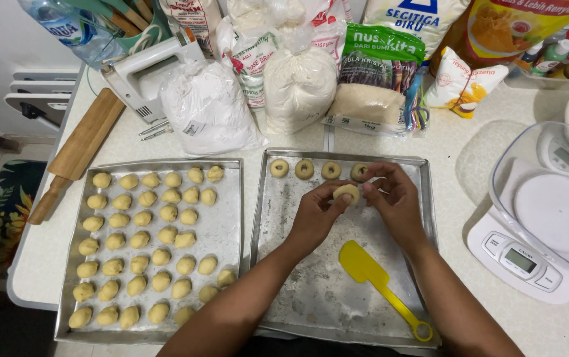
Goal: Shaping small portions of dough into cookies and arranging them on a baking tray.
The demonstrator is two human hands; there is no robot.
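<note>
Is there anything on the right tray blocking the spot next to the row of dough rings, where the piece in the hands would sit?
Nothing visible blocks it. The dough piece is held between the left hand and right hand, just below the row of rings on the right tray. The yellow spatula lies lower on that tray, clear of the row.

Both hands, left hand (316, 217) and right hand (395, 201), pinch a small pale round dough ring (347, 192) over the floured metal baking tray (311, 291), near a yellow plastic spatula (377, 277).
</note>
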